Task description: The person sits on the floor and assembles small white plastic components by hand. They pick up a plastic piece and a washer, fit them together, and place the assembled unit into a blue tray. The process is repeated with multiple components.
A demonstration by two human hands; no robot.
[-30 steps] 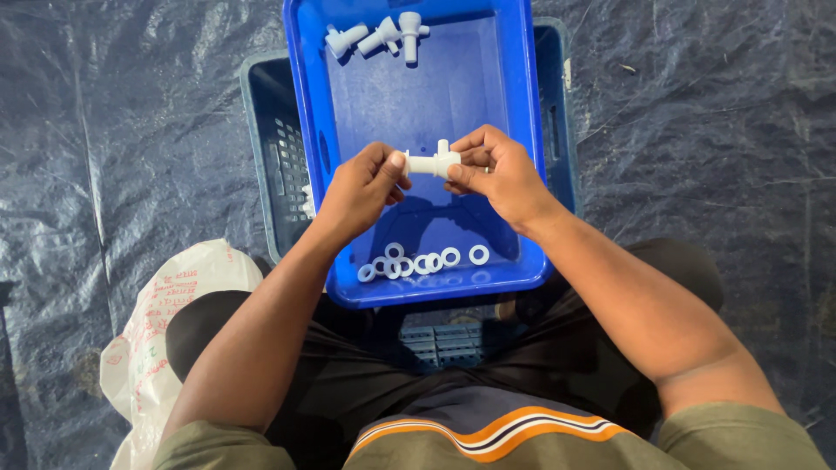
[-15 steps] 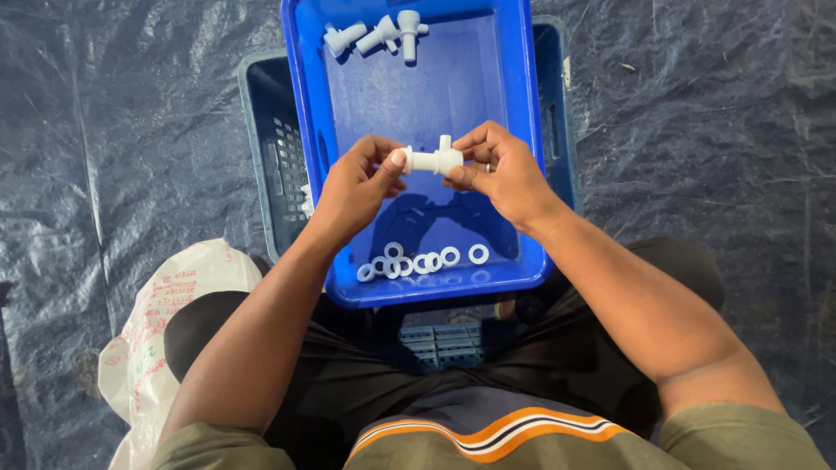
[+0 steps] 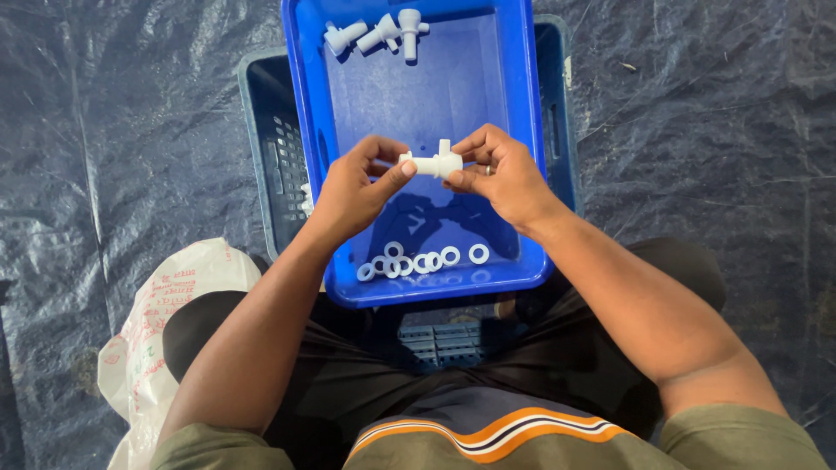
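Note:
Both hands meet over a blue plastic tray (image 3: 531, 130). My right hand (image 3: 501, 174) grips a small white plastic tap-like fitting (image 3: 433, 163) by its right end. My left hand (image 3: 357, 187) pinches the fitting's left end with thumb and fingertips. The fitting lies level, with a short stub pointing up. Several white rings (image 3: 418, 261) lie in a row on the tray's near floor. Three more white fittings (image 3: 379, 33) rest in the tray's far corner.
The blue tray sits on top of a dark blue-grey slotted crate (image 3: 266, 148). A dark blue tarpaulin (image 3: 122, 113) covers the ground all around. A white printed sack (image 3: 148, 339) lies beside my left leg.
My left hand has risen slightly and its fingers have shifted along the left end of the fitting. My right hand keeps the fitting almost still.

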